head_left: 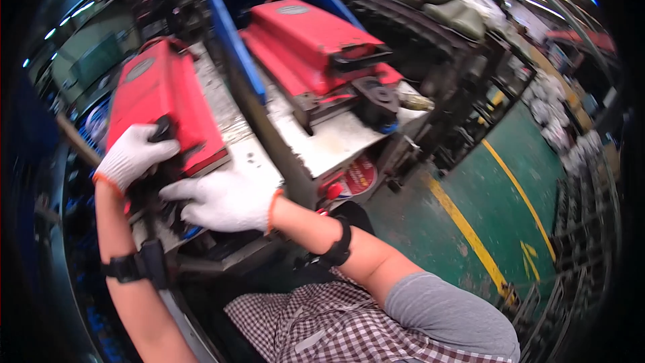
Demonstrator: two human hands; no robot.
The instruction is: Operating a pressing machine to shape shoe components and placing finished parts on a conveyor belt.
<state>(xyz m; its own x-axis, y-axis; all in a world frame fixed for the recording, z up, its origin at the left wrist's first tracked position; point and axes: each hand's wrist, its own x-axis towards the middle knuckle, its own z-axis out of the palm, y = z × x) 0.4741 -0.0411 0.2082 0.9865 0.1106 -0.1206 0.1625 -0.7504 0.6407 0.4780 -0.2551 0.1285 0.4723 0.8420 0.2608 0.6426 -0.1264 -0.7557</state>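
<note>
Two red machine housings stand side by side on worn white bench tops. My left hand (138,154), in a white knit glove with an orange cuff, is closed on a black handle (163,129) at the near end of the left red machine (158,91). My right hand (225,200), gloved the same way, is just below that machine's front edge. Its index finger stretches left toward dark parts under the housing, and the fingers are partly apart. No held thing shows in it. Whether its fingertips touch the dark parts cannot be made out.
The second red machine (309,44) sits to the right in a blue metal surround (235,47), with a dark mechanism (376,102) at its front. Greenish sacks (443,7) lie behind. Right of the bench is a green floor (410,228) with yellow lines; a wire rack (581,262) stands far right.
</note>
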